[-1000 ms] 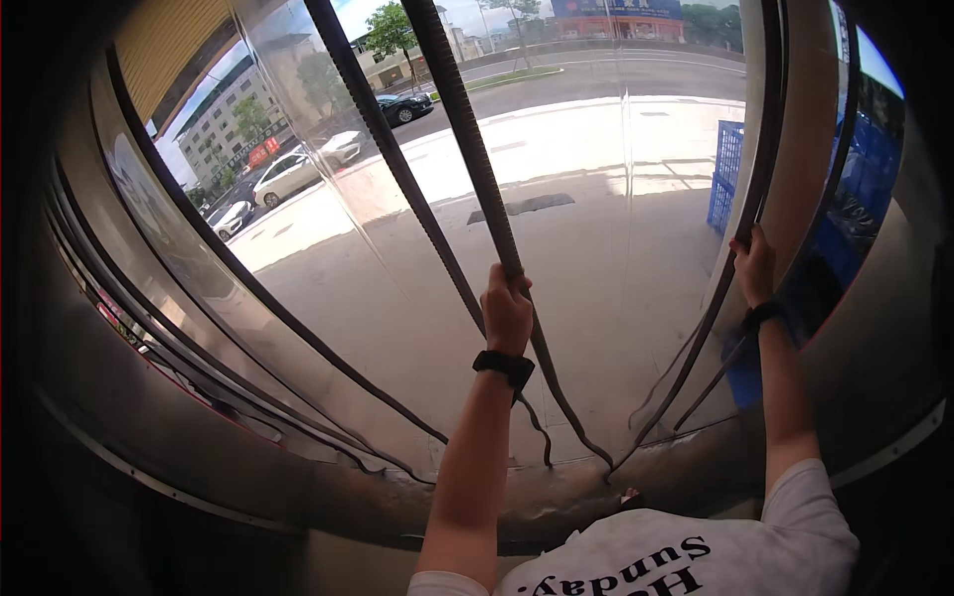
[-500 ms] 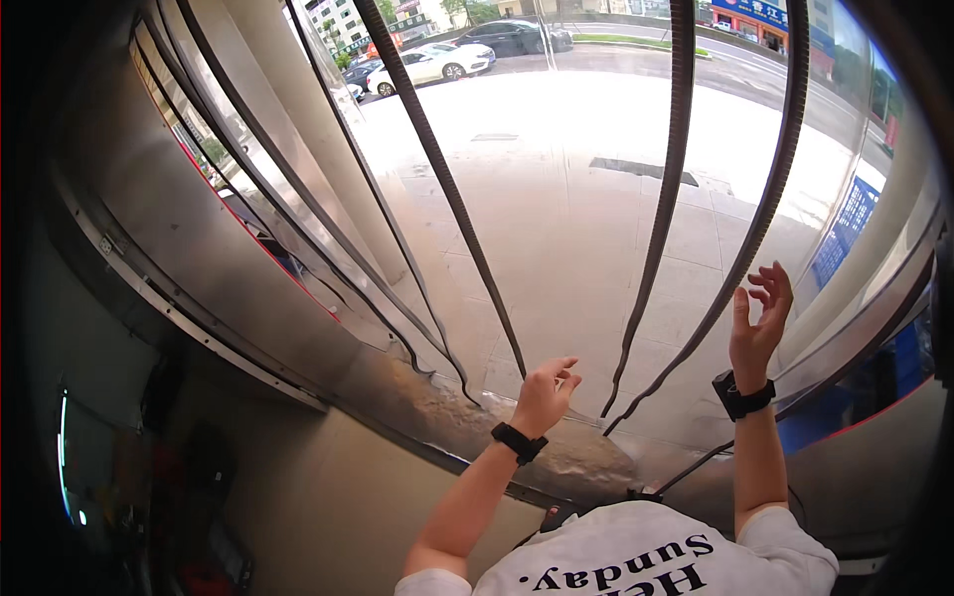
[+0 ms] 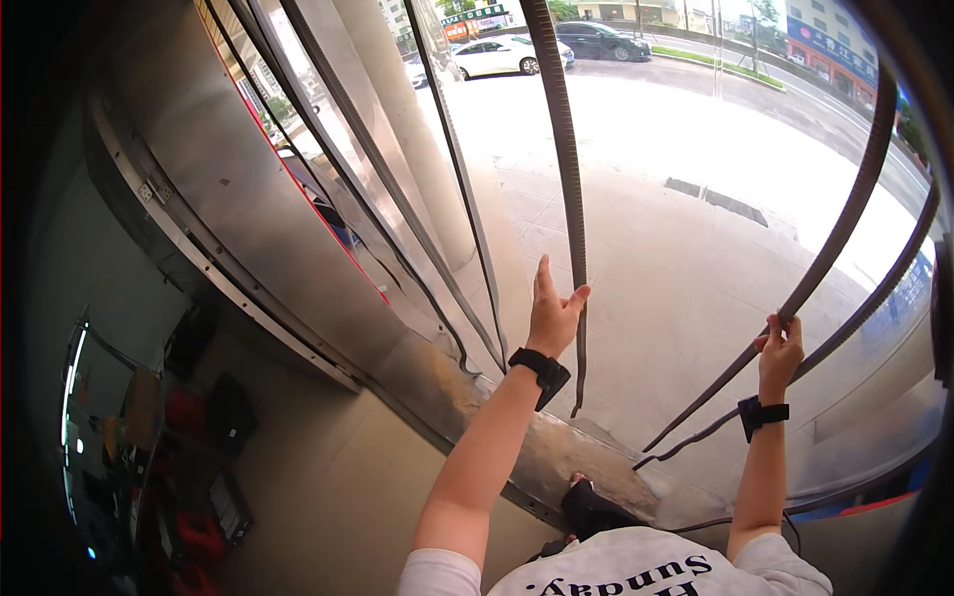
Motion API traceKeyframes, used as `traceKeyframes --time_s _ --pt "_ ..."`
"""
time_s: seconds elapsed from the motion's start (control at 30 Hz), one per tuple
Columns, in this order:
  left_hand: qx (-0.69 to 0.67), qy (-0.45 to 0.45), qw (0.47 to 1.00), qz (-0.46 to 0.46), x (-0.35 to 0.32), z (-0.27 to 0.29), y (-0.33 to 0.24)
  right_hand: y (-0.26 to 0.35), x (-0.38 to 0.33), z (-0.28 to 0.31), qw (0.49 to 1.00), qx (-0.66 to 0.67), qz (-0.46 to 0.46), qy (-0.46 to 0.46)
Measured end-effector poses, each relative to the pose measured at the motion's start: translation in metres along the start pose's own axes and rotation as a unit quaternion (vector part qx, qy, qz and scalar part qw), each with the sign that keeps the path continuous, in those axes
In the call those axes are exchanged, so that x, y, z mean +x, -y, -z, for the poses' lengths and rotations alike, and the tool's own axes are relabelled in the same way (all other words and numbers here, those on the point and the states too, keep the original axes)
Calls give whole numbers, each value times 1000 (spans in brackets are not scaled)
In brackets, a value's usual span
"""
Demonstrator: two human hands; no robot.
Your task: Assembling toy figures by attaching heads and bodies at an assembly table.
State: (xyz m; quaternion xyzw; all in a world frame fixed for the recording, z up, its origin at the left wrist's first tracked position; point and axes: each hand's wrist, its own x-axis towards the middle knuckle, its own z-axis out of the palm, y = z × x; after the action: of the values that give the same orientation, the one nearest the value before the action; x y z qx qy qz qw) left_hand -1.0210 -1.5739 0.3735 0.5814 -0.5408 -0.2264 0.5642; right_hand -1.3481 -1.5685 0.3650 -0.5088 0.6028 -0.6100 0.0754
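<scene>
A clear plastic door curtain [image 3: 656, 298] with dark ribbed edge strips hangs in front of me. My right hand [image 3: 780, 353] is closed on one slanting dark edge strip [image 3: 833, 243], its fingertips bent round it. My left hand [image 3: 558, 316] is raised with the index finger stretched upward and the thumb apart. Its thumb overlaps another dark edge strip [image 3: 564, 139]; whether it touches the strip I cannot tell. A third dark strip [image 3: 879, 298] passes just to the right of my right hand. Both wrists wear black bands.
A worn metal threshold [image 3: 566, 447] runs below the curtain, my foot beside it. At left stand a metal door frame [image 3: 268, 189] and more hanging strips [image 3: 397, 189]. Dark shelving [image 3: 129, 417] is at far left. Outside are pavement and parked cars [image 3: 497, 58].
My view has turned right, so the scene shifts. My right hand has gone from open to closed on a dark strip. The left hand has risen and its fingers have spread beside another strip.
</scene>
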Motion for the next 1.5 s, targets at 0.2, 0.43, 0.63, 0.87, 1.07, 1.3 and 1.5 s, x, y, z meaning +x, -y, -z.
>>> traceKeyframes --time_s 0.2,0.43,0.63,0.87,1.07,1.3,1.5 --pt "-100 93 986 100 84 -40 25 -35 49 -7 996 16 -57 -69" --pt "60 142 988 -22 68 -45 44 -83 106 -46 990 13 -88 -105" --pt "-125 11 992 31 36 114 49 41 -4 -98 983 -31 139 -116" --pt "90 -177 979 -38 156 216 132 191 -115 -283 943 166 205 205" --pt "40 6 995 -90 202 225 169 174 -132 -338 993 4 114 28" --pt "-171 124 977 -31 275 266 211 170 -88 -272 996 -56 -10 -73" --pt "-208 138 968 -26 311 251 237 150 -69 -295 997 -56 -14 -60"
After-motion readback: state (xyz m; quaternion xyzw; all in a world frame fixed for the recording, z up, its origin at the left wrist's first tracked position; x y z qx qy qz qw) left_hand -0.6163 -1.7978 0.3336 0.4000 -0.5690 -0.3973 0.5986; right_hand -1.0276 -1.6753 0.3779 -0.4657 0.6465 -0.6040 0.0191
